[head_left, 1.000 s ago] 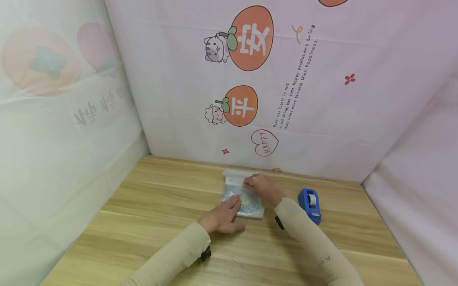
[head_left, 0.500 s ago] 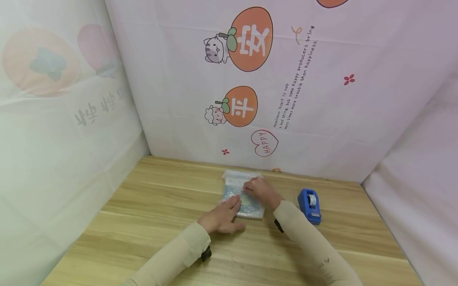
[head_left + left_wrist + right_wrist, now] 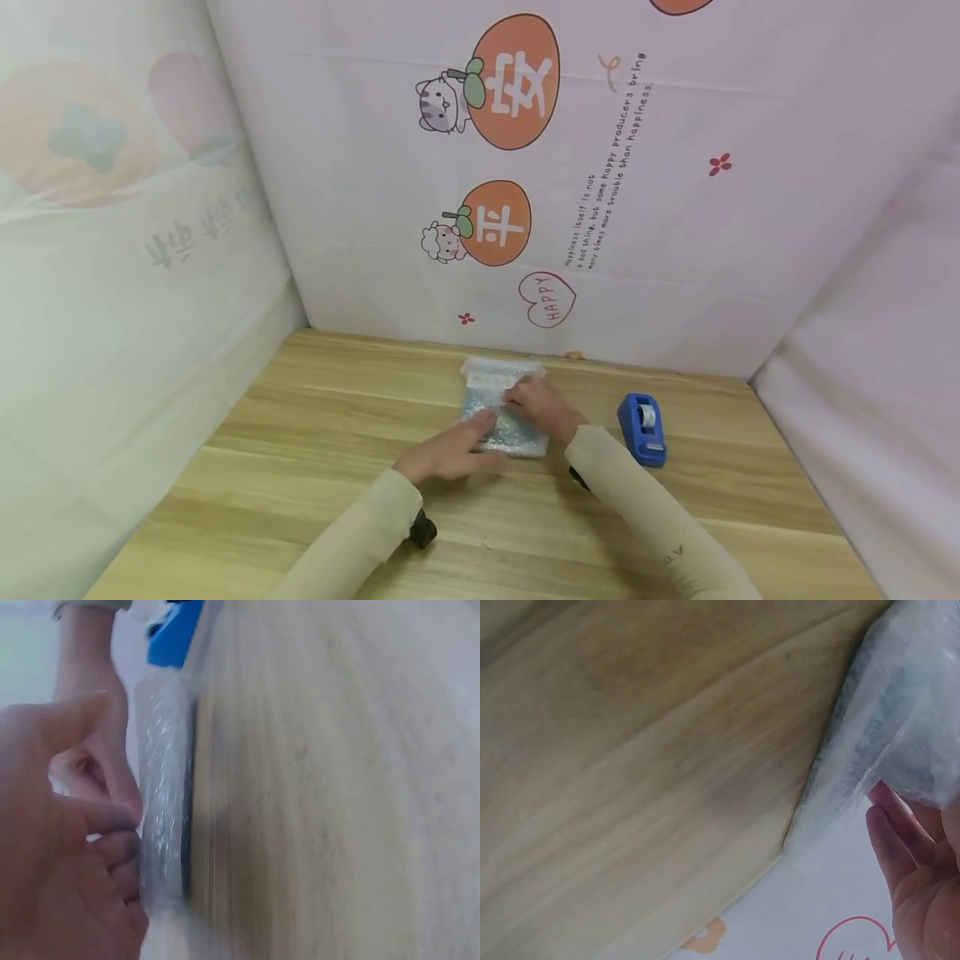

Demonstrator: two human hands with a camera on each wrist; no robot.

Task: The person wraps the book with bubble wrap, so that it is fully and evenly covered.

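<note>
A flat parcel in clear bubble wrap (image 3: 487, 385) lies on the wooden table near the back wall, with something bluish-green showing through. My left hand (image 3: 450, 450) rests on its near left part, fingers fairly straight and thumb spread toward me. In the left wrist view, that hand (image 3: 67, 847) lies along the parcel's side. My right hand (image 3: 543, 406) is on the parcel's right half with its fingers curled, pinching at the bubble wrap. The right wrist view shows its fingertips (image 3: 885, 796) against a raised fold of wrap; the thumb is mostly hidden.
A blue tape dispenser (image 3: 642, 429) with a roll of clear tape stands right of the parcel, beside my right sleeve. White printed cloth (image 3: 390, 275) hangs behind the table, with more cloth at both sides. Wooden table surface (image 3: 300, 450) extends left of the parcel.
My right hand has slid slightly nearer along the parcel, its fingers still curled. My left hand stays on the parcel and its angle changes a little. The head view has shifted slightly.
</note>
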